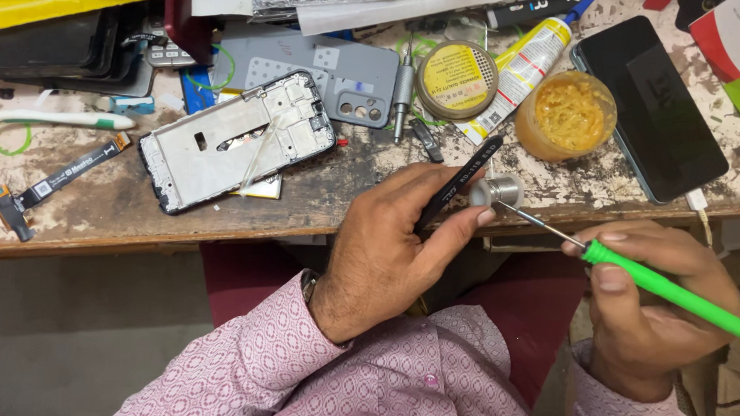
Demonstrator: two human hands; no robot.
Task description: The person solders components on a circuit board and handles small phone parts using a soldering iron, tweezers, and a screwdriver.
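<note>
The left hand (397, 248) pinches black tweezers (460, 183) and a small metal cap (496, 192), so the right hand (657, 304), closed around the green screwdriver (682, 298), best keeps its tip (511, 210) steady and light

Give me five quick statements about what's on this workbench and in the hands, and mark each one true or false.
1. The right hand holds a green-handled screwdriver. True.
2. The left hand is empty. False: it holds black tweezers and a small silver cylinder.
3. The screwdriver's tip points at the silver cylinder. True.
4. The bare phone frame lies under the right hand. False: it lies on the bench, left of both hands.
5. The round tub of yellow paste has its lid on. False: it is open, beside a dark-screened phone.
</note>
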